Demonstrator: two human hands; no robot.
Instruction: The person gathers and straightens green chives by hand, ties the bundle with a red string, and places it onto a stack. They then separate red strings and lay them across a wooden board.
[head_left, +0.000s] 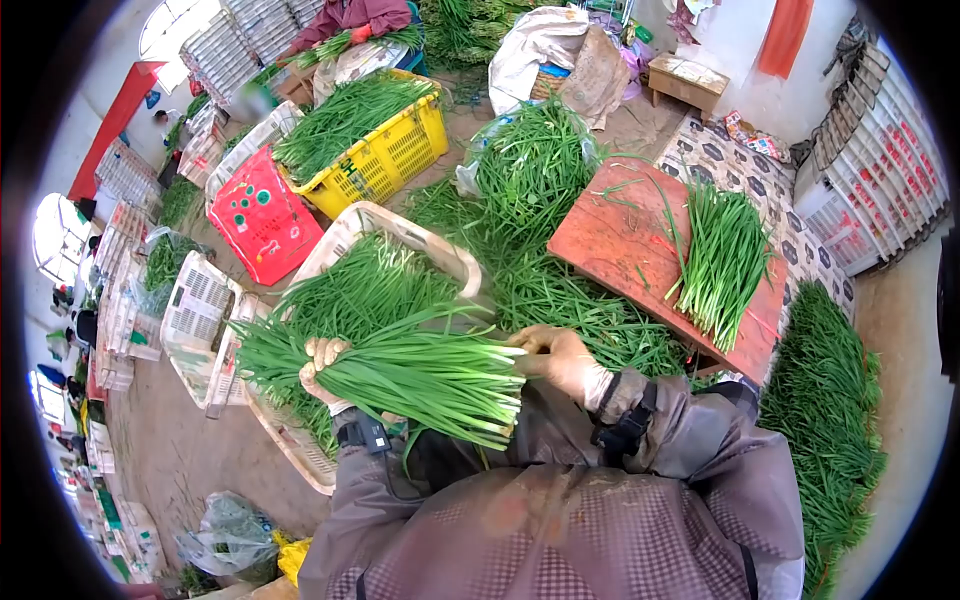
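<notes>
A bunch of long green leafy stalks (430,375) lies across my lap, its pale ends pointing right. Wrapped round its leafy part at the left is my gloved left hand (325,370). My gloved right hand (560,360) is at the pale ends, thumb and fingers pinched together at the top stalks; what is between them is too small to name. Under and behind the bunch stands a white crate (455,262) full of the same stalks. On the red board (615,215) at the right rests another bunch (722,265).
A yellow crate (425,140) of stalks stands ahead, beside a red sheet (262,220). Loose stalks (585,310) cover the floor before me. A long green heap (825,430) lies at the right. Another person (365,15) handles stalks at the top.
</notes>
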